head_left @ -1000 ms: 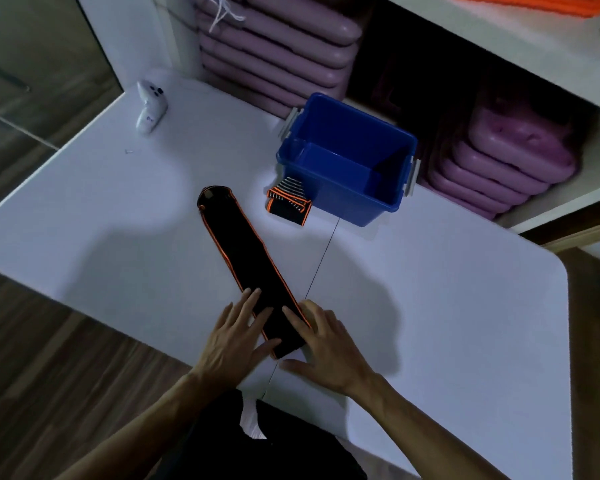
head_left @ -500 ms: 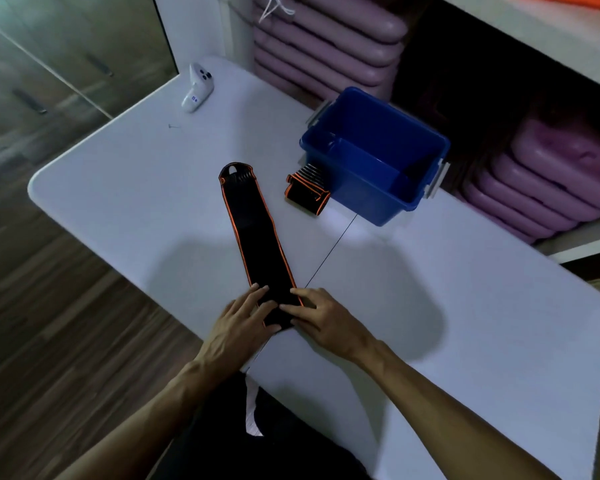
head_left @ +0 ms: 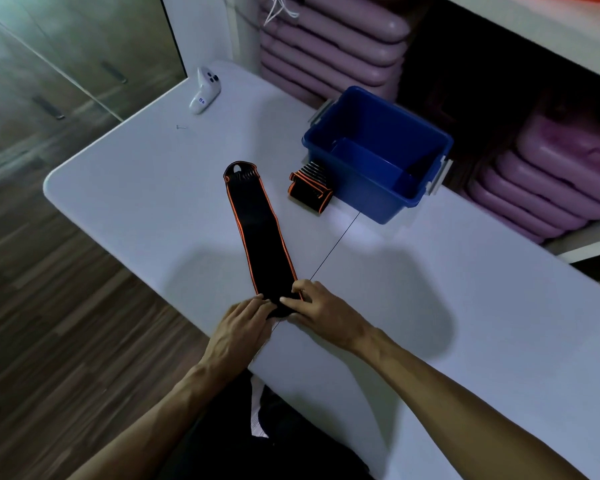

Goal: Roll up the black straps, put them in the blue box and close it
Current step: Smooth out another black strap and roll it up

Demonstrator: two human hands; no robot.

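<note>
A long black strap (head_left: 257, 223) with orange edging lies flat on the white table (head_left: 430, 306), running from near me towards the far side. My left hand (head_left: 238, 332) and my right hand (head_left: 323, 311) both pinch its near end, which is curled over under my fingertips. A second black strap (head_left: 310, 187), rolled up, rests against the front left wall of the blue box (head_left: 378, 178). The box stands open with its grey latches out. No lid is in view.
A white controller (head_left: 204, 90) lies at the table's far left corner. Stacks of purple cases (head_left: 333, 43) fill the shelves behind the box. A thin seam line crosses the table from the box towards me. Wooden floor lies off the left edge.
The view has shifted, so the table appears more to the right. My fingers have closed in on the strap's near end and curled it over; the strap looks slightly shorter.
</note>
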